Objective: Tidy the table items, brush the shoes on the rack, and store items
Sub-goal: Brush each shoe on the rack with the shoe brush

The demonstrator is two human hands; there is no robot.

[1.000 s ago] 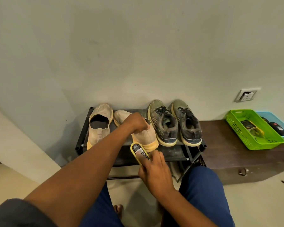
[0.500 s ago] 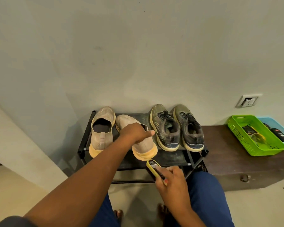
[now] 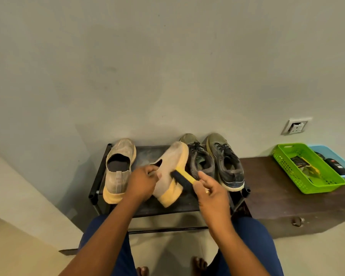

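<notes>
From the head camera, the left hand [image 3: 142, 181] grips the collar of a beige knit slip-on shoe with a yellowish rubber sole [image 3: 172, 172], fingers curled round its opening. The shoe is tipped onto its side above the top shelf of the black metal shoe rack [image 3: 97, 178]. Its long axis runs from near-left to far-right, with the heel near and low and the toe far and raised, and the sole edge faces right.

The right hand [image 3: 211, 193] pinches the handle of a yellow plastic shoe brush with dark bristles [image 3: 182, 176], fingers curled about it and the index finger raised. The brush slants from the hand up and to the left, and its bristle end touches the shoe's side near the sole.

The matching beige slip-on shoe [image 3: 119, 168] stands upright on the left of the rack, toe to the far wall. A pair of grey-green laced sneakers [image 3: 225, 166] stands on the right, toes also far.

Right of the rack is a dark brown wooden worktop [image 3: 267, 188] carrying a bright green perforated plastic basket [image 3: 285, 166] and, just beside it on the right, a light blue plastic tray [image 3: 327, 152], both holding small items too unclear to name. A white wall socket [image 3: 296, 126] sits on the wall above.
</notes>
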